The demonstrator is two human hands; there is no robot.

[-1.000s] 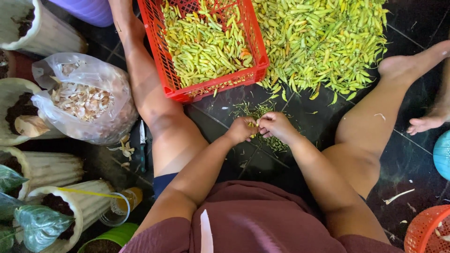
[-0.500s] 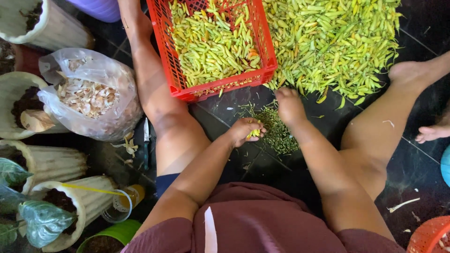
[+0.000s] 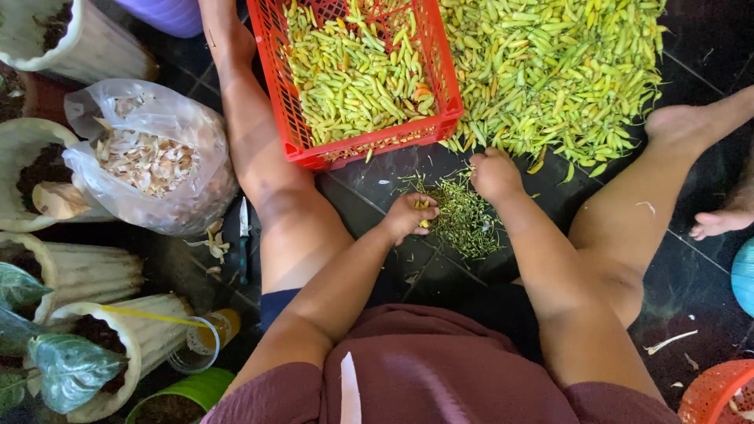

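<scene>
I sit on a dark tiled floor with my legs spread. My left hand (image 3: 408, 215) is closed around a few yellow-green chili peppers (image 3: 424, 209) above a small heap of green stems (image 3: 462, 215). My right hand (image 3: 493, 173) reaches forward to the near edge of a large loose pile of yellow-green chilies (image 3: 550, 71), fingers curled on the peppers there. A red plastic crate (image 3: 369, 145) holding more chilies (image 3: 353, 74) stands just beyond my left hand.
A clear plastic bag of pale peelings (image 3: 149, 165) lies at left beside my left leg, with a small knife (image 3: 243, 235) on the floor. Potted plants (image 3: 71, 353) line the left edge. An orange basket (image 3: 719, 396) sits bottom right. Another person's foot (image 3: 719, 224) shows at right.
My right hand has left my left hand and moved forward to the loose chili pile. My left hand stayed over the stems, still holding peppers.
</scene>
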